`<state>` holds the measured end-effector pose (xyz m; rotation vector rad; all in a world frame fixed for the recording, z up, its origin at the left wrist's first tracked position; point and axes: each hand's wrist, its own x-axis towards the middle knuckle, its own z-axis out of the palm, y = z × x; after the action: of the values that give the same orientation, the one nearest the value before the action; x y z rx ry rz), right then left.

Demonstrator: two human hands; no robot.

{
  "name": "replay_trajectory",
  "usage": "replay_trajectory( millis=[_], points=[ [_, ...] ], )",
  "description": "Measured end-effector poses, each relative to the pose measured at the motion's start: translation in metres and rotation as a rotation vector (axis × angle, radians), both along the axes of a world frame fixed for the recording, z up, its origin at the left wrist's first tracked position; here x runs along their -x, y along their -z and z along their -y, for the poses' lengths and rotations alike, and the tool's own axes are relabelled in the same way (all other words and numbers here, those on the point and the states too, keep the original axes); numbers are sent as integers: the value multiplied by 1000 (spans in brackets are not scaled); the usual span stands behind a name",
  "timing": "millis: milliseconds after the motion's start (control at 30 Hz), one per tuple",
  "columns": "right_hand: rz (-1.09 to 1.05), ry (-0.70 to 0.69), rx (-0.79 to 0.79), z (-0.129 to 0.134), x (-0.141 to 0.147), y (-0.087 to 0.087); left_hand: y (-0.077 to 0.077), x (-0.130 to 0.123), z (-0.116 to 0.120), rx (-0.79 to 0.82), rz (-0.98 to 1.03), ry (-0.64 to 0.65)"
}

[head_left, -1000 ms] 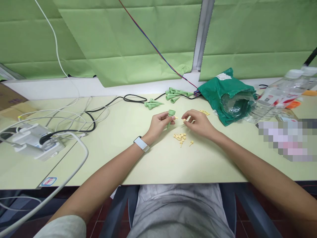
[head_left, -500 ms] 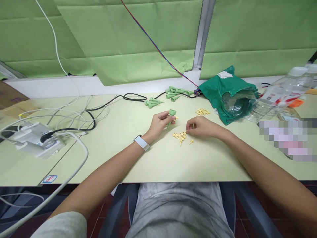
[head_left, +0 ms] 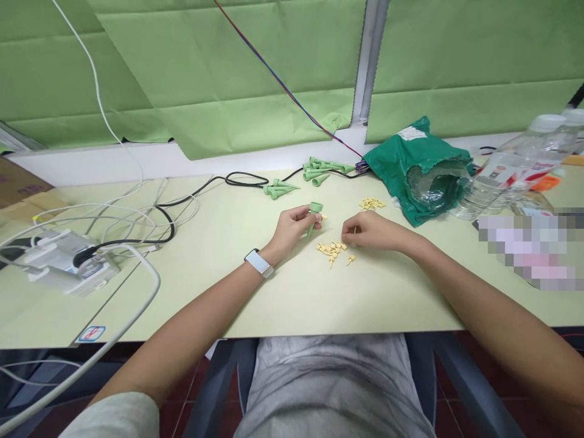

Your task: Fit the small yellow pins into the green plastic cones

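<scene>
A green cone-shaped piece [head_left: 315, 207] stands upright in the fingers of my left hand [head_left: 294, 228], wide end up, with a small yellow piece showing beside it. My right hand [head_left: 367, 231] is at the right edge of a pile of small yellow pieces [head_left: 331, 249]; its fingertips are pinched together, and what they hold, if anything, is too small to make out. One loose yellow piece [head_left: 351, 260] lies just below that hand. Farther back is a second yellow pile [head_left: 371, 204].
Green cones lie in two groups [head_left: 279, 188] [head_left: 323, 170] at the back. A torn green bag [head_left: 420, 173] and clear bottles [head_left: 515, 164] stand at the right. A power strip [head_left: 75, 261] with tangled cables occupies the left.
The view has shifted slightly. Both hands keep nearly the same pose, my left one still holding the green cone.
</scene>
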<state>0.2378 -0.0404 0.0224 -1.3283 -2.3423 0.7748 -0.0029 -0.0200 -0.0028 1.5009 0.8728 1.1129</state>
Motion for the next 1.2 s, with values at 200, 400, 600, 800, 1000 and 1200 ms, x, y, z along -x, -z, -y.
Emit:
replay_trajectory(
  millis=[200,400,600,800,1000,1200],
  points=[
    [-337,103,-33,8,15,-2,-4,-2,5,-53,-40,63],
    [-748,156,144,13,34,6,-7,-6,7,-30,38,55],
    [-1000,181,323,8,38,11,-9,-4,8,-18,37,109],
    [-1076,236,292,11,40,12,-7,-4,7,-63,-14,62],
    [-1147,234,389,11,42,11,-14,-9,13,-91,-34,38],
    [-1038,241,172,13,42,11,-14,-9,15,-51,-3,76]
  ],
)
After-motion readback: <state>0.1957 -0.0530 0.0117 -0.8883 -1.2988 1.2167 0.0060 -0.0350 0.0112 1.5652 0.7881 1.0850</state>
